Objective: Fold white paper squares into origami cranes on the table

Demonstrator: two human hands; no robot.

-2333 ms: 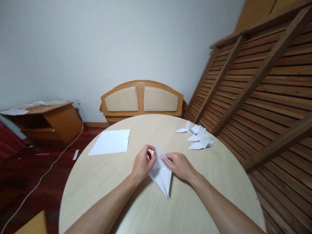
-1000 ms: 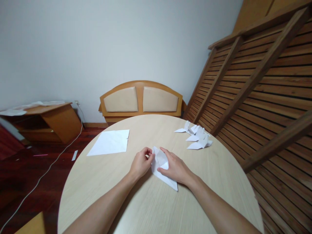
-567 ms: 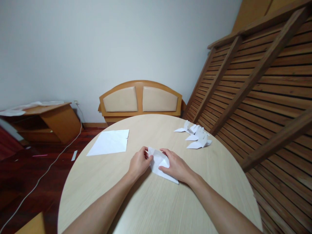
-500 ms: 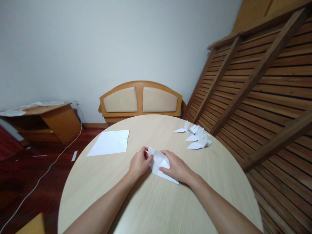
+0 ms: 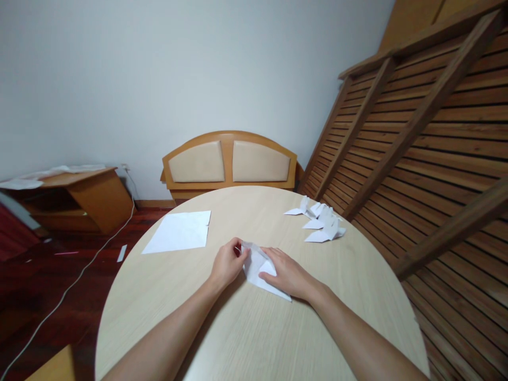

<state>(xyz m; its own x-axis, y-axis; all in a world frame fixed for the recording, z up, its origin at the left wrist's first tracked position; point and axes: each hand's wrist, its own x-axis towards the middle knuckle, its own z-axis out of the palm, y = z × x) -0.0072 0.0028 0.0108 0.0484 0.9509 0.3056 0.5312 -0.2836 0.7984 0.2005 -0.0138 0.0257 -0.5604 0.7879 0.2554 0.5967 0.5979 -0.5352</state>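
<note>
A partly folded white paper piece (image 5: 257, 264) lies on the round light-wood table (image 5: 254, 338) in front of me. My left hand (image 5: 227, 264) pinches the paper's left edge with curled fingers. My right hand (image 5: 289, 274) lies over its right side and presses it down onto the table, fingers bent on the paper. The paper's pointed end sticks out toward me under my right hand.
A flat white sheet (image 5: 178, 232) lies at the table's far left. Several folded white paper figures (image 5: 322, 221) sit at the far right. Beyond the table stands a wooden headboard (image 5: 229, 161); a slatted wooden frame (image 5: 428, 137) leans on the right. A cable (image 5: 71, 286) crosses the floor.
The paper was held up between both hands with its point toward me; it has been turned and laid flat, and my right hand now presses it down.
</note>
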